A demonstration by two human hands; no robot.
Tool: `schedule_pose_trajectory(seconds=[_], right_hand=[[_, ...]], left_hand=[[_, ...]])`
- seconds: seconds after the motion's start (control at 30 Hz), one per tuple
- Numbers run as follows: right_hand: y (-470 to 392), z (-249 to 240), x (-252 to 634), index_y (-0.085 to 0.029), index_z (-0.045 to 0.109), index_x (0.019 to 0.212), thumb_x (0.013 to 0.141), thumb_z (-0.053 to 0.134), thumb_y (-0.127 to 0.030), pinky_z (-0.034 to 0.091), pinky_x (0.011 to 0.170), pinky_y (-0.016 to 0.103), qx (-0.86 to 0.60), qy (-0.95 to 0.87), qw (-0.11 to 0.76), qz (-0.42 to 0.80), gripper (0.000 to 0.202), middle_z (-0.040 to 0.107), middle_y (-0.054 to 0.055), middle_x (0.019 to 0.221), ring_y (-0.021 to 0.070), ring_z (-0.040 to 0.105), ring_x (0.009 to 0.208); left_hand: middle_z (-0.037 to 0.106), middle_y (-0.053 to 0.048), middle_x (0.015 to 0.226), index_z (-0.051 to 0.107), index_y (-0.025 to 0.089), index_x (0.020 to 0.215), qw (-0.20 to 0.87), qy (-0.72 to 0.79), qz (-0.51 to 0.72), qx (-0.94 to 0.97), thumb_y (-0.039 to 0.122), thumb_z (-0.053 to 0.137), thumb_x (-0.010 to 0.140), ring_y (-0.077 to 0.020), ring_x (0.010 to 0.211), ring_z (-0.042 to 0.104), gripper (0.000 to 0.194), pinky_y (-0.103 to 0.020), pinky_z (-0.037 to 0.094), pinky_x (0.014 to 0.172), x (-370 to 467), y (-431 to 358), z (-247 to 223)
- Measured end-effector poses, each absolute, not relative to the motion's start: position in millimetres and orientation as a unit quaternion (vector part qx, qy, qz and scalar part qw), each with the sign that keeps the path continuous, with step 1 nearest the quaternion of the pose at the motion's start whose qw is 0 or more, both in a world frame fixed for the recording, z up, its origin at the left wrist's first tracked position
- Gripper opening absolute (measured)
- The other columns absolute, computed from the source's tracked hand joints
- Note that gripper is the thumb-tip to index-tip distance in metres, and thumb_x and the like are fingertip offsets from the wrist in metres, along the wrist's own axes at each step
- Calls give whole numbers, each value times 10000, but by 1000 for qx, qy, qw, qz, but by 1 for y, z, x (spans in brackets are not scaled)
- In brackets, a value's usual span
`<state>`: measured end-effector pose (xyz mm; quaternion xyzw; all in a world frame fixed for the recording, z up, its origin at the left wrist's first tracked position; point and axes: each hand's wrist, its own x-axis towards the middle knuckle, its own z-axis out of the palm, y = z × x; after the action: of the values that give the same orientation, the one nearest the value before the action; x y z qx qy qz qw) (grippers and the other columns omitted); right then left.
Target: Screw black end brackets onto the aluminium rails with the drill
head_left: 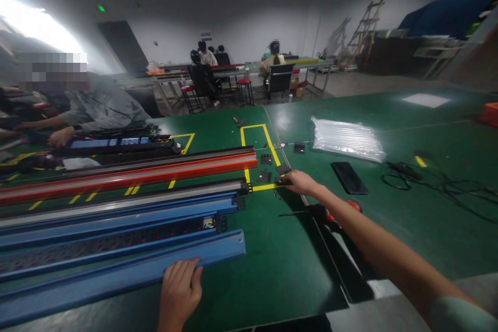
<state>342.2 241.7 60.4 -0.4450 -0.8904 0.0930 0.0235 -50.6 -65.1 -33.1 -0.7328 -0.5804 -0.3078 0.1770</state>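
Note:
My left hand (182, 288) is closed over the near edge of a long blue rail (223, 250), close to its right end. Out past the rail ends, my right hand (299, 183) pinches a small dark piece that looks like a black end cap; the fingers partly hide it. Another black end cap (284, 169) lies right against that hand. Similar black end caps (265, 176) are scattered just left of it. Behind the nearest rail lies a second blue rail (155, 236) with a dark perforated strip and wires at its end. A power drill (327, 212) rests under my right forearm.
More blue, grey and orange rails (202, 165) run leftward across the green table (268, 270). A plastic-wrapped bundle (346, 138), a black phone (349, 177) and cables (436, 187) lie to the right. A co-worker (97, 104) handles parts at the left; others sit behind.

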Motion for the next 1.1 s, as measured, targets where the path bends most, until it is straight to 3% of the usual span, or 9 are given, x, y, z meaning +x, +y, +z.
schedule_pose_trajectory(seconds=[0.27, 0.47, 0.57, 0.7, 0.87, 1.1], right_hand=[[240, 65, 346, -173, 763, 973, 888, 617, -127, 504, 763, 291, -462, -881, 56, 86, 174, 776, 114, 1023, 236, 714, 905], [181, 78, 339, -193, 693, 1090, 1020, 488, -192, 505, 915, 310, -443, -877, 153, 108, 216, 722, 93, 1122, 204, 674, 1029], [126, 66, 324, -198, 683, 1055, 1005, 522, -193, 535, 849, 322, -345, -892, 227, 183, 168, 707, 84, 1030, 206, 670, 952], [72, 31, 300, -210, 696, 1065, 993, 417, -79, 545, 850, 316, -284, -917, 194, 203, 316, 709, 89, 1062, 196, 663, 959], [59, 5, 283, -193, 733, 1056, 988, 461, -86, 554, 869, 336, -254, -936, 175, 169, 300, 741, 105, 1079, 213, 671, 977], [53, 31, 294, -194, 762, 1149, 952, 624, -286, 449, 1075, 506, -246, -944, 153, 157, 258, 761, 112, 1172, 316, 569, 1283]], left_hand=[[702, -32, 816, 623, 210, 1004, 180, -580, -304, -734, 159, 556, 972, -210, 756, 658, 90, -376, 461, 791, -49, -64, -31], [715, -37, 816, 641, 210, 978, 178, -585, -307, -729, 159, 552, 969, -221, 762, 661, 103, -379, 460, 790, -45, -64, -24], [716, -40, 808, 649, 210, 937, 170, -595, -301, -725, 163, 554, 961, -227, 769, 663, 109, -388, 461, 802, -45, -65, -24], [720, -41, 808, 655, 217, 908, 156, -608, -292, -722, 180, 539, 966, -229, 779, 667, 135, -394, 453, 812, -46, -65, -26], [714, -46, 812, 652, 212, 920, 149, -613, -279, -724, 189, 529, 974, -235, 793, 660, 136, -398, 442, 816, -47, -66, -26], [712, -52, 822, 641, 201, 944, 162, -605, -278, -728, 188, 533, 980, -240, 796, 644, 115, -396, 428, 810, -46, -65, -26]])
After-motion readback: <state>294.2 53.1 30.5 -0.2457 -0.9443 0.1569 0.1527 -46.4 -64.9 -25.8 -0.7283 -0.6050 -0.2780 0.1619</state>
